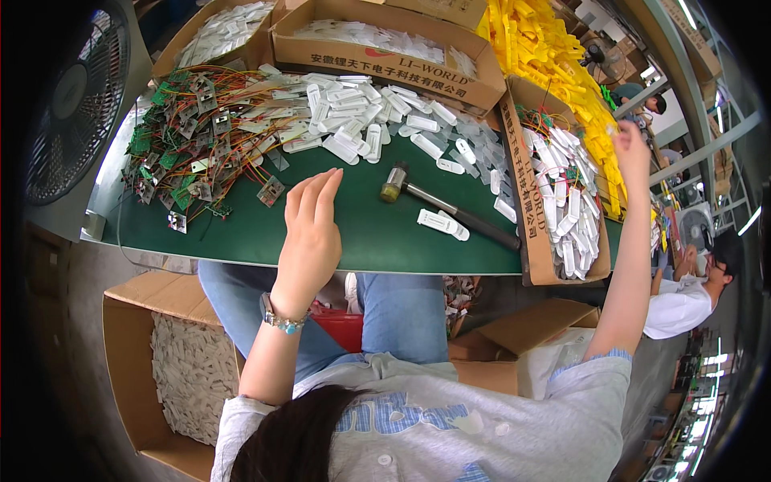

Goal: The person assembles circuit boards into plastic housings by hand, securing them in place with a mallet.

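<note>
My left hand (pixel 311 237) hovers over the near edge of the green table (pixel 361 241), fingers stretched out and nothing in them. Ahead of it lies a heap of white plastic casings (pixel 345 116). To its right rest a hammer (pixel 458 210) with a dark handle and a single white casing (pixel 442 225). My right hand (pixel 632 150) is raised at the far right, beside a pile of yellow plastic parts (pixel 554 64). Its fingers are bent together, and whatever they pinch is too small to make out. Below it stands a long carton (pixel 526 185) filled with white casings and some wires.
Circuit boards with coloured wires (pixel 201 132) heap up on the left, near a fan (pixel 80 104). Cartons of clear and white parts (pixel 377 60) line the back. An open box of small pale pieces (pixel 193 377) stands on the floor. Another person (pixel 683 301) sits at right.
</note>
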`<action>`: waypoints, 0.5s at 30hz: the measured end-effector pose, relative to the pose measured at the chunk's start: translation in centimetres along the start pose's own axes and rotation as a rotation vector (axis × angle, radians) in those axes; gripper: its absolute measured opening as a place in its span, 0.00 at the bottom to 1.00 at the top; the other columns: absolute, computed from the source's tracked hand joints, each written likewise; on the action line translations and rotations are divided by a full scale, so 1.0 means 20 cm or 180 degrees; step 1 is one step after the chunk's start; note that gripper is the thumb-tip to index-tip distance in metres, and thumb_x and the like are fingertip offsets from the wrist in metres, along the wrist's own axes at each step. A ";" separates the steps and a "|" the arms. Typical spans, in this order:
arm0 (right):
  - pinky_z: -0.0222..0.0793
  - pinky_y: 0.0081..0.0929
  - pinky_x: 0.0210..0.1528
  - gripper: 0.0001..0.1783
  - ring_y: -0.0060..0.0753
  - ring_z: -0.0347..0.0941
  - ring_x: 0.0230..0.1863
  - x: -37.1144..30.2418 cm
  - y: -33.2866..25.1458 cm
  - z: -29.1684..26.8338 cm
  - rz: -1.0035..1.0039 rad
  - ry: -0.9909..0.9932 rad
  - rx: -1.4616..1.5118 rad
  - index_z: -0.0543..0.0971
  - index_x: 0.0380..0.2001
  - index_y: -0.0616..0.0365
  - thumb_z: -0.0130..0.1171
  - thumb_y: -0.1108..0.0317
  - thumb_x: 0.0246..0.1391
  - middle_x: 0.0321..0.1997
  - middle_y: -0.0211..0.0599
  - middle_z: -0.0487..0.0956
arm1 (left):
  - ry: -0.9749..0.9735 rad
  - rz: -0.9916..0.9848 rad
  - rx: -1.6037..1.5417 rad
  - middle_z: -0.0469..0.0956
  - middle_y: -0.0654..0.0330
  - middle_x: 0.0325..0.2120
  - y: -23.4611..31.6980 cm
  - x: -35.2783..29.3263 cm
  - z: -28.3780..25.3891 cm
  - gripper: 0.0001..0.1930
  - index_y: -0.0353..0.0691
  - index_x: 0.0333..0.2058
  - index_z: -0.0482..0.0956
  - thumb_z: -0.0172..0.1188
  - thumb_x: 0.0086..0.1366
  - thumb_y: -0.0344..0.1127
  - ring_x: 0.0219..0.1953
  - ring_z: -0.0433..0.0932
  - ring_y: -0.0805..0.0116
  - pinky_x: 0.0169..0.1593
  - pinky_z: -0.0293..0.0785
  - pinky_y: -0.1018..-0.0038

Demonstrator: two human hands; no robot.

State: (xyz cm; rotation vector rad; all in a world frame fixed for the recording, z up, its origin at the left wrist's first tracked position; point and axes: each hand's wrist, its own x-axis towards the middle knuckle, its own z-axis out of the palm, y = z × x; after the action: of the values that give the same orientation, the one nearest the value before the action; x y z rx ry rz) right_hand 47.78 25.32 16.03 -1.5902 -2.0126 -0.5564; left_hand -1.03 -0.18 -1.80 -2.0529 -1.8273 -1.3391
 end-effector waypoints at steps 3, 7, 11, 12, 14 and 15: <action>0.75 0.39 0.44 0.20 0.46 0.82 0.39 -0.10 0.00 0.08 0.0224 -0.1486 -0.0078 0.80 0.47 0.56 0.66 0.59 0.53 0.36 0.46 0.84 | -0.0062 0.0013 -0.0025 0.70 0.51 0.57 0.00 0.00 0.00 0.36 0.34 0.62 0.65 0.49 0.50 0.13 0.60 0.67 0.50 0.64 0.66 0.57; 0.74 0.44 0.48 0.15 0.51 0.79 0.47 -0.10 -0.46 0.02 0.0180 -0.1346 -0.0962 0.82 0.43 0.57 0.61 0.60 0.57 0.43 0.47 0.83 | -0.0101 0.0015 0.0055 0.71 0.52 0.55 0.00 -0.01 -0.02 0.34 0.33 0.60 0.67 0.51 0.51 0.14 0.58 0.69 0.52 0.63 0.66 0.58; 0.74 0.39 0.47 0.12 0.48 0.80 0.43 -0.05 -0.83 -0.01 -0.0860 -0.1063 0.0224 0.83 0.41 0.57 0.58 0.63 0.58 0.40 0.46 0.83 | -0.0166 0.0000 0.0063 0.72 0.53 0.54 0.01 0.01 -0.01 0.32 0.33 0.59 0.68 0.51 0.51 0.15 0.58 0.69 0.53 0.62 0.66 0.59; 0.75 0.39 0.47 0.11 0.48 0.80 0.44 -0.05 -0.95 0.02 -0.1104 -0.1224 0.0216 0.83 0.40 0.57 0.58 0.64 0.58 0.40 0.44 0.83 | -0.0179 -0.0037 0.0070 0.72 0.53 0.54 0.01 0.00 -0.02 0.32 0.33 0.59 0.69 0.52 0.51 0.15 0.58 0.69 0.53 0.62 0.66 0.59; 0.75 0.40 0.46 0.10 0.47 0.79 0.44 -0.05 -1.17 0.07 -0.1546 -0.1431 0.0112 0.83 0.39 0.56 0.57 0.65 0.58 0.40 0.42 0.83 | -0.0198 -0.0023 0.0098 0.72 0.53 0.54 0.01 0.01 -0.01 0.31 0.33 0.58 0.69 0.52 0.51 0.16 0.58 0.69 0.53 0.62 0.66 0.59; 0.75 0.41 0.46 0.10 0.47 0.79 0.44 -0.06 -1.27 0.13 -0.1761 -0.1484 0.0044 0.83 0.39 0.56 0.57 0.66 0.57 0.40 0.41 0.83 | -0.0218 -0.0015 0.0125 0.72 0.53 0.54 0.00 0.00 -0.02 0.31 0.32 0.58 0.70 0.52 0.51 0.16 0.58 0.69 0.53 0.62 0.66 0.60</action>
State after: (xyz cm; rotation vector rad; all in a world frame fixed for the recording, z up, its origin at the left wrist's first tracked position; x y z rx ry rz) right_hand 23.01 20.10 13.09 -1.2181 -2.8302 -0.3799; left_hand -1.17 -0.33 -1.53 -2.1010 -1.8711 -1.2387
